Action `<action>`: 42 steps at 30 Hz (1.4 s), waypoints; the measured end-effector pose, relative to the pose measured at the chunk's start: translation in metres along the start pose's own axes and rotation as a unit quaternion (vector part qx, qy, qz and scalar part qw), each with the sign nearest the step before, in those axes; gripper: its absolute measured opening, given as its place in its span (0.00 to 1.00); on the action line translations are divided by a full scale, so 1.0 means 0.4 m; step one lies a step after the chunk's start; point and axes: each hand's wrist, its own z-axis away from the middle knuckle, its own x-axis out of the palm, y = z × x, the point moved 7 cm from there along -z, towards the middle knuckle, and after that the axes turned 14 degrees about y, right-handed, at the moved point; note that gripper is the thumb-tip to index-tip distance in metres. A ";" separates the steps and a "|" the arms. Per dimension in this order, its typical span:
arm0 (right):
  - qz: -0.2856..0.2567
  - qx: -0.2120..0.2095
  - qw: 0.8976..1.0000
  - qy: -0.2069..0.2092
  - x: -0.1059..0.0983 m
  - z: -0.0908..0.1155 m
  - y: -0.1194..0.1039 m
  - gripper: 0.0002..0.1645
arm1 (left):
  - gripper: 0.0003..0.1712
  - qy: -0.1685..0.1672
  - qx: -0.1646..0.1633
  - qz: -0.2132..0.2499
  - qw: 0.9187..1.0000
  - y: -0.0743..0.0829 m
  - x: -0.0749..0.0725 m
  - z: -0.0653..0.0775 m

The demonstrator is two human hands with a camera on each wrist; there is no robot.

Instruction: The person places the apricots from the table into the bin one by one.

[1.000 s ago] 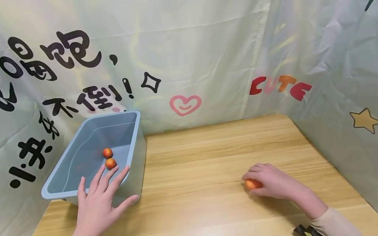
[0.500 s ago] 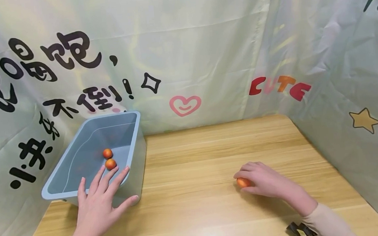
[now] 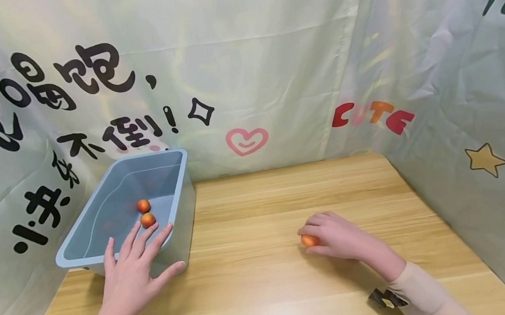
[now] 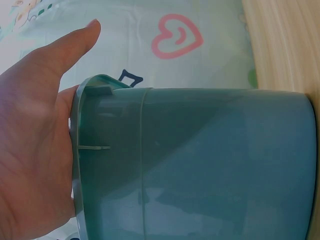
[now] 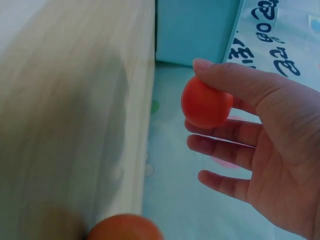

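Observation:
A small, smooth, round orange fruit [image 3: 310, 240] [image 5: 205, 104] is pinched between the thumb and fingers of my right hand [image 3: 341, 237], over the middle right of the table. In the right wrist view the other fingers spread loosely below it. My left hand [image 3: 130, 281] lies across the near rim of a blue plastic bin [image 3: 186, 222], fingers spread and reaching inside, thumb held away outside. Two similar orange fruits [image 3: 148, 219] lie on the bin's floor, just past the left fingertips. The left wrist view shows the bin's outer wall [image 4: 210, 160] beside the palm.
Another orange round object [image 5: 127, 230] shows at the right wrist view's bottom edge. A printed cloth [image 3: 272, 67] hangs behind and beside the wooden table [image 3: 253, 286]. Under the right sleeve [image 3: 423, 290] sits a small black device [image 3: 386, 299].
My right hand has moved left and slightly away from me with the orange fruit, toward the bin. The left hand and the bin stay where they were.

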 end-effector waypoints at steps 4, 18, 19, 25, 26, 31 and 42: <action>0.001 -0.008 1.000 -0.003 0.004 -0.022 -0.011 0.20 | 0.49 -0.002 -0.002 0.002 1.000 0.002 0.001 0.001; -0.006 -0.037 0.999 0.033 -0.005 -0.105 -0.055 0.17 | 0.49 -0.002 -0.001 0.001 1.000 0.001 0.005 0.002; -0.008 -0.037 0.999 0.034 -0.007 -0.111 -0.058 0.17 | 0.49 -0.002 -0.001 0.002 1.000 0.001 0.004 0.002; -0.017 -0.033 0.999 0.037 -0.017 -0.147 -0.073 0.19 | 0.49 -0.001 -0.001 0.003 1.000 0.000 0.000 0.002; -0.019 -0.033 0.999 0.037 -0.018 -0.152 -0.075 0.19 | 0.49 -0.001 -0.001 0.002 1.000 0.000 0.000 0.001; -0.021 -0.034 0.998 0.040 -0.016 -0.179 -0.086 0.18 | 0.49 0.002 0.001 0.001 1.000 -0.001 0.000 0.000; -0.026 -0.048 0.997 0.063 -0.018 -0.247 -0.130 0.19 | 0.49 0.001 0.001 0.000 1.000 -0.004 0.001 0.001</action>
